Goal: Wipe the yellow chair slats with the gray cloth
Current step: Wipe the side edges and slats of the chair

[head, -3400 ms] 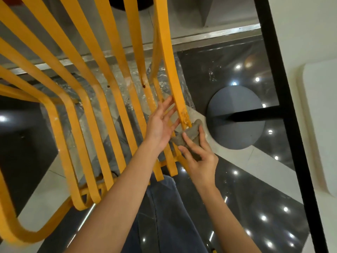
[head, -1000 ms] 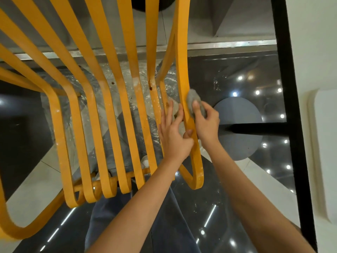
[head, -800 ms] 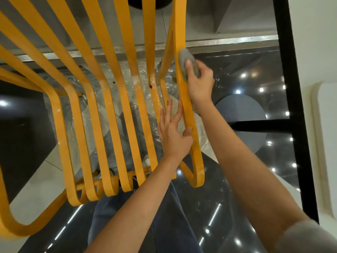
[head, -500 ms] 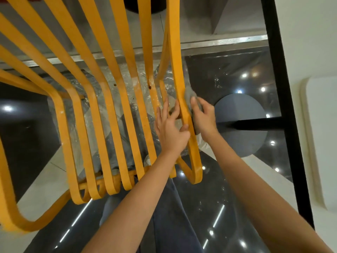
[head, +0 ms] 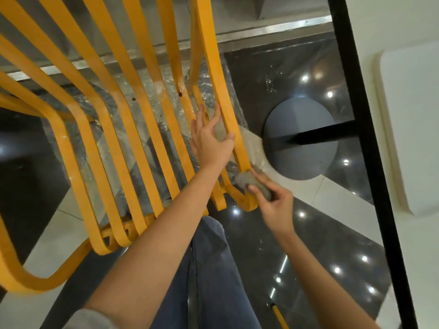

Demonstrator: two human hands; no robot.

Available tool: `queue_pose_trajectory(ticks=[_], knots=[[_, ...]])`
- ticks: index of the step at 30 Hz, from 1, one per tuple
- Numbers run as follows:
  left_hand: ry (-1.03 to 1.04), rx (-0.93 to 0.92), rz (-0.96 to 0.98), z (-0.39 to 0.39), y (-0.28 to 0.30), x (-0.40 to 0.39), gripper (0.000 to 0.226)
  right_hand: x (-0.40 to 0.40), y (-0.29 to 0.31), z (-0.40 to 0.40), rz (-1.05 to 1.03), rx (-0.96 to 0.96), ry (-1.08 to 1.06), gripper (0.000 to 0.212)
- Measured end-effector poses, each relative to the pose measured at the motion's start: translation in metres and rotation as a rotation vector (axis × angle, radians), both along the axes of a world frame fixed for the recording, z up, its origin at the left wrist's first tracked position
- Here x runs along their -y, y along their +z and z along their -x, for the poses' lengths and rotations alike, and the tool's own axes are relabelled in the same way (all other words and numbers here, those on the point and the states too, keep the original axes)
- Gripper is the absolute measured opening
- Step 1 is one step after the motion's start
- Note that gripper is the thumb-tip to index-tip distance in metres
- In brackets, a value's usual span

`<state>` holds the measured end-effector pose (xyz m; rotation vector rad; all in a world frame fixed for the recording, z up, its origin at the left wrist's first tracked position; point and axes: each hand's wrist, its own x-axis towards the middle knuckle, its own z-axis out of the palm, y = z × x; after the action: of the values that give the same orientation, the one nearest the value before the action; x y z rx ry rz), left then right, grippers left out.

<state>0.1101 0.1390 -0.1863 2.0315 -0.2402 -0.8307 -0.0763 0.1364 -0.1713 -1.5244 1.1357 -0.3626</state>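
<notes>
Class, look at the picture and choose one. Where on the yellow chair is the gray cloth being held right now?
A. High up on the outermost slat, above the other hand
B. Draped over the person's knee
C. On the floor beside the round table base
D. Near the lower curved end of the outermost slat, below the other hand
D: the right hand pinches the gray cloth against the lower bend of the outermost slat, below the left hand that steadies it.
</notes>
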Motion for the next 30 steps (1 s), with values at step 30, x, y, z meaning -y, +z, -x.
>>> queue_pose_trajectory(ticks=[30], knots=[[0.433,-0.243,0.347,0.049,0.001,-0.015,0.042,0.003,-0.026,0.047,0.232,0.099,0.414,0.040]])
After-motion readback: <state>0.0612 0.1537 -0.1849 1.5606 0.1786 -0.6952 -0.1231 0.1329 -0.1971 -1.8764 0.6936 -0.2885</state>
